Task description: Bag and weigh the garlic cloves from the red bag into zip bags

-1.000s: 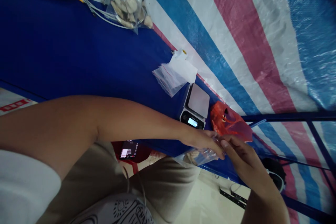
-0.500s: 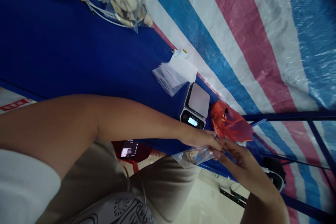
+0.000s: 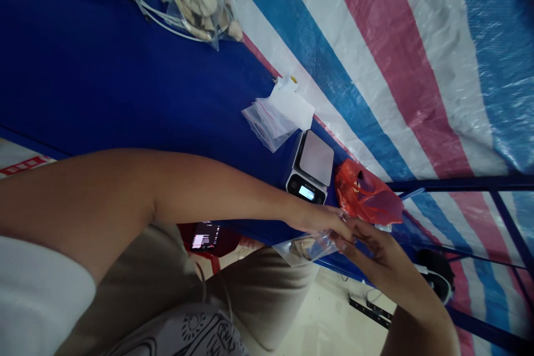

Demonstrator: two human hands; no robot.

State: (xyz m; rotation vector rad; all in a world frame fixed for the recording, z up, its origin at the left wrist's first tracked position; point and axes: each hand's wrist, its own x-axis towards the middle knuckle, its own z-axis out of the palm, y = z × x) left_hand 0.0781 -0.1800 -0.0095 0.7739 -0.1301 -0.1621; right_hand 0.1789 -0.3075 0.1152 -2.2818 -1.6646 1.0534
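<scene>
Both hands meet at one edge of a clear plastic bag (image 3: pixel 287 250) at the table's near edge, above my lap. A pale brownish piece (image 3: pixel 306 246) shows inside it. My left hand (image 3: pixel 323 218) comes in from the left, its fingers closed on the bag's edge. My right hand (image 3: pixel 371 243) comes from the lower right and pinches the same edge, fingertips against those of my left hand. Just beyond my left wrist stands a kitchen scale (image 3: pixel 316 158) with a lit display and a bare plate. Beside the hands lies a red plastic bag (image 3: pixel 367 194).
Flat zip bags (image 3: pixel 269 125) and a white paper (image 3: pixel 294 108) lie past the scale on the blue table (image 3: pixel 125 78). Farther off are a clear bag of pale chunks (image 3: pixel 204 3) and white cables (image 3: pixel 167 28). A phone (image 3: pixel 206 235) is below my left forearm. Striped sheeting (image 3: pixel 375 67) borders the table.
Almost nothing differs. Both hands keep hold of the bag's edge in the same spot, with only a slight shift of the fingers and of the view.
</scene>
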